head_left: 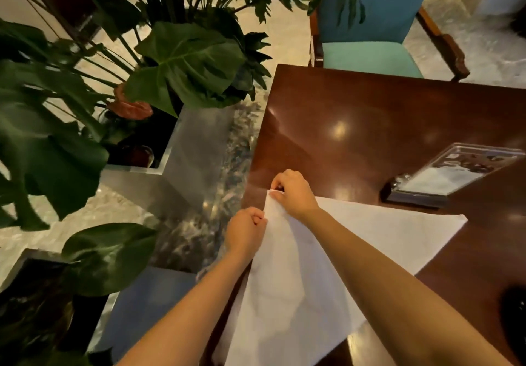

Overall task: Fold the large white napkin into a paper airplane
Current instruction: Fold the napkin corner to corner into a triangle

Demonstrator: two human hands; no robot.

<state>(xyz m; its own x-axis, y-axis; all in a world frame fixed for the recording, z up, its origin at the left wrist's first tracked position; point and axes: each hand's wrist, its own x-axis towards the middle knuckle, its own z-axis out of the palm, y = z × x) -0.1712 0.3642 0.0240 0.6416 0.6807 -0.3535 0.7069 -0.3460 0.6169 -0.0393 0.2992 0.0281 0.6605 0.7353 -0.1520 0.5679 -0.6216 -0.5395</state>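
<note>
The large white napkin [290,274] lies on the dark wooden table [370,115] near its left edge, one part spread flat toward the right. Its far left corner is lifted off the wood. My right hand [294,192] pinches that corner tip between thumb and fingers. My left hand [246,231] grips the napkin's left edge a little lower, just over the table's side. Both forearms cross over the cloth and hide part of it.
A clear acrylic sign holder on a dark base [444,177] stands at the table's right. A teal chair [373,23] sits at the far end. Big-leafed plants in metal planters [176,172] crowd the left side. A dark object [515,306] shows at the right edge.
</note>
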